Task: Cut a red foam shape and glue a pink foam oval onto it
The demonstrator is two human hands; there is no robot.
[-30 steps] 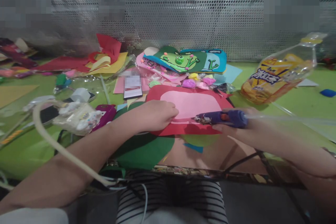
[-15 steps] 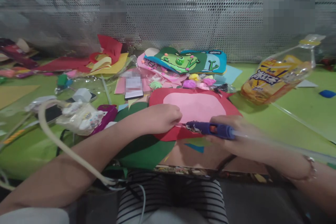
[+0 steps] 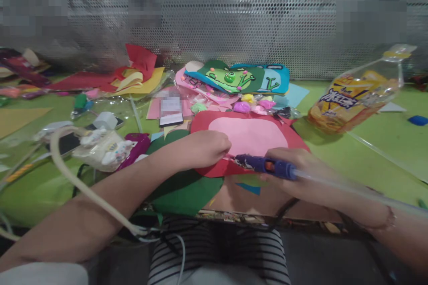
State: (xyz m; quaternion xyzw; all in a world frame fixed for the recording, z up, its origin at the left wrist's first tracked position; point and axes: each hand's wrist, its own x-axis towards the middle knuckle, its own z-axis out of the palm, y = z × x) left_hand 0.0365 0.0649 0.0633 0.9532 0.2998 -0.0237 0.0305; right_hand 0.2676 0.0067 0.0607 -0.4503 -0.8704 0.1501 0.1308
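Note:
My right hand (image 3: 294, 164) is closed around a dark blue glue gun (image 3: 264, 164), a long clear glue stick (image 3: 334, 184) running out of its back over my wrist. The gun's nozzle sits at the lower left edge of a pink paper shape (image 3: 254, 131). This pink shape lies on a larger red paper (image 3: 294, 136). My left hand (image 3: 216, 149) is closed at the left of the pink paper, pinching its lower edge by the nozzle; the fingertips are partly hidden. Dark green paper (image 3: 183, 191) lies under the red one, below my left forearm.
Behind the red paper are bagged clay lumps (image 3: 241, 107) and a decorated paper craft (image 3: 230, 78). A tilted drink bottle (image 3: 347, 98) stands right. A phone (image 3: 171, 118), a white adapter (image 3: 105, 120) and a beige cable (image 3: 83, 187) lie left. A perforated metal panel (image 3: 214, 18) rises behind the table.
Almost nothing differs. The glue gun's tip has shifted very slightly left along the pink paper's edge, while my left hand stays at the same spot.

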